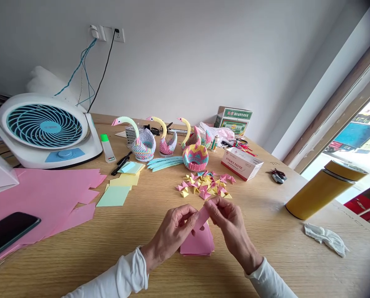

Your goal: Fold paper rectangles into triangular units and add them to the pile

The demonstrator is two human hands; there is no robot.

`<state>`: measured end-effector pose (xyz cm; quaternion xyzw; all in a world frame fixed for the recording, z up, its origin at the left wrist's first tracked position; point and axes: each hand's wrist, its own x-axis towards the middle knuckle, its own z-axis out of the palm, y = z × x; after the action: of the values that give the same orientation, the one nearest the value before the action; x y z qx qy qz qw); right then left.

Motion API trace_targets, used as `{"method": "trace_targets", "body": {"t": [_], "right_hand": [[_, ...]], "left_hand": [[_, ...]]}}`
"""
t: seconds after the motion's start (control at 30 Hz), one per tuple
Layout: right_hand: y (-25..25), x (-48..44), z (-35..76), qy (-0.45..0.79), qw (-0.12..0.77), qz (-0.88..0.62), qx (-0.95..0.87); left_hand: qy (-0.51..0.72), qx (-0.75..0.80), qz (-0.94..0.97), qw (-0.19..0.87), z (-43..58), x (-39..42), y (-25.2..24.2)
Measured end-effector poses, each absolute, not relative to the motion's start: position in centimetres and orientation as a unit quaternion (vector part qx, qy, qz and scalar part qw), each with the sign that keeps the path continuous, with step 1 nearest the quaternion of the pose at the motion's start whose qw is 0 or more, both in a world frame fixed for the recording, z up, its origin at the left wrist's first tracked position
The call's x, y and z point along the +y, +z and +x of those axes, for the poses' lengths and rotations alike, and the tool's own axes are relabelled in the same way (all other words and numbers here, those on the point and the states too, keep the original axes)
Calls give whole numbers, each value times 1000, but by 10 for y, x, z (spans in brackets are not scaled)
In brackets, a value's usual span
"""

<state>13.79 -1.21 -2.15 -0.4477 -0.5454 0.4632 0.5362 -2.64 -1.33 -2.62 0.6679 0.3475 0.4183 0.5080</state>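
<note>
A narrow folded strip of pink paper (pixel 202 217) is pinched between my two hands, slanting up to the right. My left hand (pixel 176 227) grips its lower left end with thumb and fingers. At the upper end, my right hand (pixel 230 219) holds it between thumb and forefinger. Right below lies a stack of pink paper notes (pixel 197 244), partly covered by my hands. Just beyond my fingers is a loose pile of small folded paper triangles (pixel 205 185) in pink and yellow, with a few blue ones.
Paper swans (pixel 144 145) stand behind the triangles, beside a sticky note box (pixel 242 163). Green and yellow notes (pixel 113 196), pink sheets (pixel 48 198), a phone (pixel 9 234) and a fan (pixel 50 128) lie left. Rightward are a yellow flask (pixel 321 192) and a crumpled white tissue (pixel 325 239).
</note>
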Motion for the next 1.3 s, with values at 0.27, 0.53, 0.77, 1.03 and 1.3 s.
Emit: {"method": "trace_targets", "body": {"t": [0.27,0.53,0.77,1.03,1.3], "right_hand": [[-22,-2,158,448,661,-441,-411],[-25,-4,149,451,614,-445,-471],[-24,-5,150,473,588,-437,-489],[-35,-7,139,434,524,-468,-564],[-38,-8,139,461,512,-440,-577]], "left_hand": [[418,387,627,530,-38,-11,-28],[402,342,629,570,-18,0,-18],[477,390,512,598,-20,-3,-25],[477,396,562,548,-20,2,-32],[477,391,596,514,-25,4,-34]]}}
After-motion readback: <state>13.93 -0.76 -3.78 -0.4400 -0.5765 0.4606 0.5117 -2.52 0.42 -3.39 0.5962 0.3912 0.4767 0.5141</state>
